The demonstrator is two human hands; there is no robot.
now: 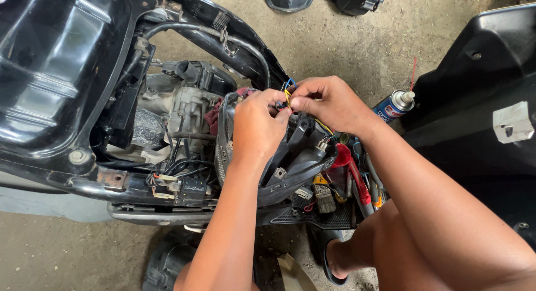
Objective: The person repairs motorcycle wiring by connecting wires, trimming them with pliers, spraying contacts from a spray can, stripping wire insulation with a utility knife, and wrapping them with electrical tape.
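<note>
Both hands meet over the open rear of a scooter. My left hand (pixel 255 123) and my right hand (pixel 326 103) pinch a small bundle of yellow and blue wires (pixel 287 93) between their fingertips. The wires rise from a black plastic tail-lamp housing (pixel 290 162) that rests on the scooter frame under my hands. A yellow wire (pixel 324 127) runs down from my right hand toward a connector in the housing. The wire ends themselves are hidden by my fingers.
The scooter's exposed engine and wiring (pixel 178 118) lie left of the housing, under a raised black seat base (pixel 50 62). A spray can (pixel 394 104) stands at right beside a black body panel (pixel 480 101). Red-handled tools (pixel 357 182) lie on the footboard. Black parts (pixel 290 0) sit on the concrete floor.
</note>
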